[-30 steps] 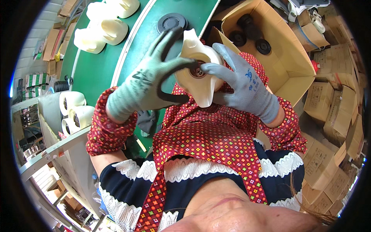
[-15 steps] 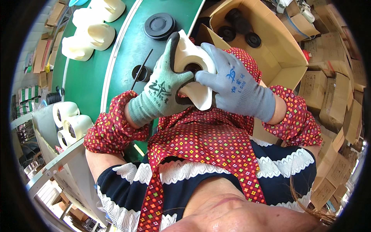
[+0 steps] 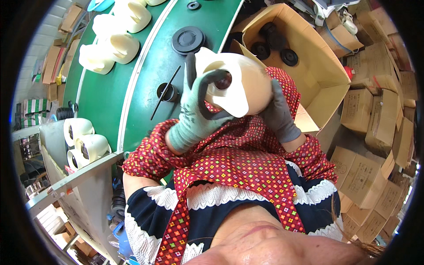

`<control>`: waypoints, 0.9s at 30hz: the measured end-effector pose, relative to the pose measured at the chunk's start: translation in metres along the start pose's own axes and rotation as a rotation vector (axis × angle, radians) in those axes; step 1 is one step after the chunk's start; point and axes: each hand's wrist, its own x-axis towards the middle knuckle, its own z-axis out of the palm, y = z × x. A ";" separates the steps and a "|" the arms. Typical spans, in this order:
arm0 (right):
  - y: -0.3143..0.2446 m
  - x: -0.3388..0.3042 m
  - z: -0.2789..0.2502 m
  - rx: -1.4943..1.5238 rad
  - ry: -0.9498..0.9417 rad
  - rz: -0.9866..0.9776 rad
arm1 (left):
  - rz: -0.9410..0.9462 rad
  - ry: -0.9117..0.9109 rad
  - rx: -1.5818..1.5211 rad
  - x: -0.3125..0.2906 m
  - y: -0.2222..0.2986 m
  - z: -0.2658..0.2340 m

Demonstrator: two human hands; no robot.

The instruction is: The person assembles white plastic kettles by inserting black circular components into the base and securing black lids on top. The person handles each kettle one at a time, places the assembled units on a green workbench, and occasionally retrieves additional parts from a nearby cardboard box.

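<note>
A cream plastic shell (image 3: 252, 84), rounded, with a flared rim and a round hole in its end, is held up above my lap. My left hand (image 3: 196, 108), in a green glove, grips the flared rim, its thumb at the hole and its fingers curled round the edge. On the other side my right hand (image 3: 281, 115), in a grey glove, is pressed against the rounded body. Left of my left hand stands a small black cup (image 3: 172, 95) with a thin black stick (image 3: 162, 99) lying across it. Beyond it lies a black round disc (image 3: 188, 40).
Several cream shells (image 3: 120, 48) line the green work surface (image 3: 145, 79) at the left. More shells (image 3: 92, 148) sit beside a metal frame. An open cardboard box (image 3: 324, 66) at the upper right holds black round parts (image 3: 289, 57). Stacked cartons (image 3: 357, 174) fill the right side.
The shell has turned so its rounded body now shows toward the right. My right hand has left the hole and moved round to the body's far side; my left hand stays on the rim.
</note>
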 end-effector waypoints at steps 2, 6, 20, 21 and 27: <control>-0.004 -0.004 0.016 0.129 0.073 0.105 | -0.046 0.047 -0.095 -0.014 0.005 0.007; -0.074 0.032 -0.036 -0.598 0.165 -0.082 | -0.274 -0.365 -0.418 -0.067 -0.020 0.000; -0.064 0.018 0.095 -1.629 -0.392 -0.325 | -0.668 -0.342 0.573 -0.144 -0.210 -0.086; -0.072 0.017 0.093 -1.595 -0.439 -0.279 | -0.601 -0.314 0.525 -0.140 -0.203 -0.088; -0.109 0.024 0.054 -0.962 -0.603 -0.464 | -1.075 -0.159 -0.296 -0.053 -0.076 -0.084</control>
